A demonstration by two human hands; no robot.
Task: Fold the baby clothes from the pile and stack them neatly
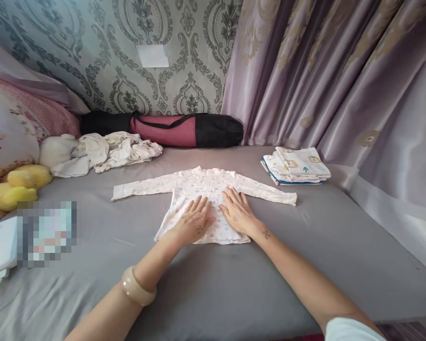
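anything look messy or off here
Mainly the clothes heap at back left: it lies bunched and crumpled, unlike the neatly folded stack at back right. The shirt lies flat under the left hand and right hand, sleeves spread. A pixelated item at left can't be made out. I see no spill or damage.

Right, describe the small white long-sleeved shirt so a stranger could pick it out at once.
Start at the grey sheet. On its middle, beneath the bare left hand and right hand, lies the small white cloth shirt with tiny coloured prints. Unlike the crumpled cream cloth heap and the folded white cloth stack, it is spread flat, sleeves outstretched.
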